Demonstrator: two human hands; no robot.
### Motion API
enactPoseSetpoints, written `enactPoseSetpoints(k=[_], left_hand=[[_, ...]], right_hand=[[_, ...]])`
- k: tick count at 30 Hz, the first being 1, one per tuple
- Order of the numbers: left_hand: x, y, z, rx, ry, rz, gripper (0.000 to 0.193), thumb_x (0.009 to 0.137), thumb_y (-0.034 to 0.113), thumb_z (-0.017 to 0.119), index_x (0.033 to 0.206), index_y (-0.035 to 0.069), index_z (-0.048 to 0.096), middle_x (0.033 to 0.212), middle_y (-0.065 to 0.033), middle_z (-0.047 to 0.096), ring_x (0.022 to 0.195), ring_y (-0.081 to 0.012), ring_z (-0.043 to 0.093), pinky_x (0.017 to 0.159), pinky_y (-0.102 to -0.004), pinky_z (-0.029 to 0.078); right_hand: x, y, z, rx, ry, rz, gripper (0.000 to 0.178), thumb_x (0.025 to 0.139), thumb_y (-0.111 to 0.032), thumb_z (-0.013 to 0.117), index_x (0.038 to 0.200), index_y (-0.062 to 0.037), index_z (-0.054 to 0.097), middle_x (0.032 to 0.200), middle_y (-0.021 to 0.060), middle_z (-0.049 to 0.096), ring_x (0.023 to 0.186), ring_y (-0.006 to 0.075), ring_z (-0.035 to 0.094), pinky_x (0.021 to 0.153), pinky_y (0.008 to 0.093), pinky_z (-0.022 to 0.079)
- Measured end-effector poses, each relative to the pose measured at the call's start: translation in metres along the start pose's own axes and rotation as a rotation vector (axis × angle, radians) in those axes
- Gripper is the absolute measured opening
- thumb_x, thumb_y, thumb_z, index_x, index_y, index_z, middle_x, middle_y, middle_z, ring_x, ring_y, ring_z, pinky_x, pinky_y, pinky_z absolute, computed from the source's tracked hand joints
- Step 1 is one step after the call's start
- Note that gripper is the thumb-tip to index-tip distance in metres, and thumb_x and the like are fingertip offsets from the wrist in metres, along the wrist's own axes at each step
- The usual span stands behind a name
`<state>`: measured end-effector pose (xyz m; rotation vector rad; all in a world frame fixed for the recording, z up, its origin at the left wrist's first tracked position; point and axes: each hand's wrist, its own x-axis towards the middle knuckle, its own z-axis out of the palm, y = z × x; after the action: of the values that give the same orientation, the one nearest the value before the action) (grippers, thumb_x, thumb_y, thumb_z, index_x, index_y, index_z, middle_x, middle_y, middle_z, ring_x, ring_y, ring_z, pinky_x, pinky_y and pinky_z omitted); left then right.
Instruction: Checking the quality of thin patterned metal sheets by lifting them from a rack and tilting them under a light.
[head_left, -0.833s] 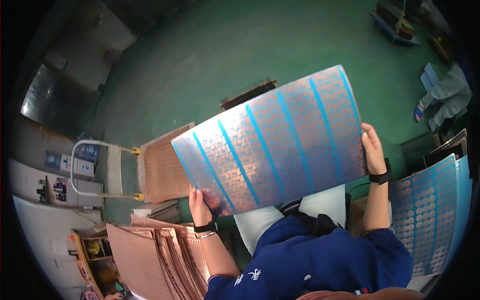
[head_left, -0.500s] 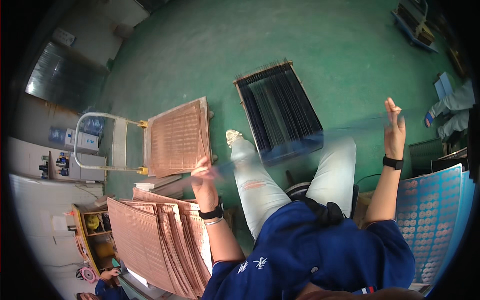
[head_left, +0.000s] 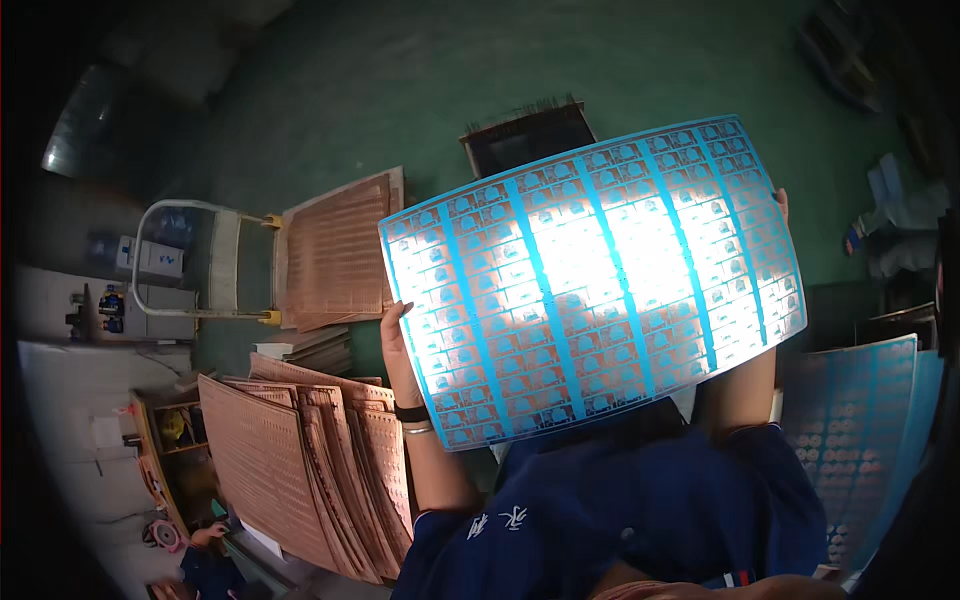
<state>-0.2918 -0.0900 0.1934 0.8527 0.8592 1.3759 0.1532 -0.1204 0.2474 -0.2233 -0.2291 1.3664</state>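
Note:
A large rectangular panel (head_left: 585,350), blue with rows of copper-coloured printed patterns, is held up tilted in front of me, with strong glare across its middle. My left hand (head_left: 394,330) grips its left edge, thumb showing at the rim. At the right edge my right hand (head_left: 782,204) shows only its fingertips; the rest is hidden behind the panel. Behind the panel, on the floor, stands a rack (head_left: 530,138) with thin upright dividers, mostly covered from view.
Copper-coloured panels (head_left: 270,465) lean in a stack at my left. Beyond them a trolley (head_left: 225,262) carries more copper panels (head_left: 335,250). Blue panels with round copper marks (head_left: 850,440) stand at my right. One person (head_left: 210,560) is at lower left, another's legs (head_left: 900,215) at far right.
The panel, seen before nearly edge-on and blurred between my hands, has swung up so that its broad patterned face shows. It now covers my legs and most of the rack.

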Motion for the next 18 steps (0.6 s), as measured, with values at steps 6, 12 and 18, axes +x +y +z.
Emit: enactPoseSetpoints(k=[6,12,18], left_hand=[[0.0,0.005,0.007,-0.086,0.015,-0.087,0.029,0.09,0.005,0.047,0.119,0.005,0.046,0.121,-0.0093,0.05,0.101,-0.0222,0.057,0.079,-0.032,0.054],[-0.008,0.013,0.002,-0.2,0.003,-0.108,0.041,0.094,0.015,0.039,0.133,0.006,0.033,0.13,-0.0134,0.042,0.118,-0.0276,0.045,0.094,-0.0418,0.044],[-0.016,-0.008,-0.004,-0.133,-0.049,-0.452,0.042,0.094,0.017,0.044,0.133,0.005,0.033,0.123,-0.0078,0.049,0.112,-0.0165,0.049,0.089,-0.0305,0.045]], right_hand=[[0.001,0.001,0.005,0.05,-0.021,-0.024,0.043,0.094,-0.034,0.035,0.125,-0.0068,0.042,0.126,0.0157,0.047,0.112,0.0229,0.05,0.095,0.0397,0.043],[0.01,0.008,-0.001,0.084,-0.029,0.034,0.042,0.095,-0.033,0.033,0.126,-0.0072,0.043,0.127,0.0159,0.046,0.115,0.0222,0.048,0.097,0.0392,0.041],[0.02,-0.011,-0.057,-0.164,0.006,0.001,0.044,0.096,-0.032,0.03,0.13,-0.0051,0.039,0.135,0.0151,0.04,0.123,0.022,0.04,0.104,0.0407,0.032]])
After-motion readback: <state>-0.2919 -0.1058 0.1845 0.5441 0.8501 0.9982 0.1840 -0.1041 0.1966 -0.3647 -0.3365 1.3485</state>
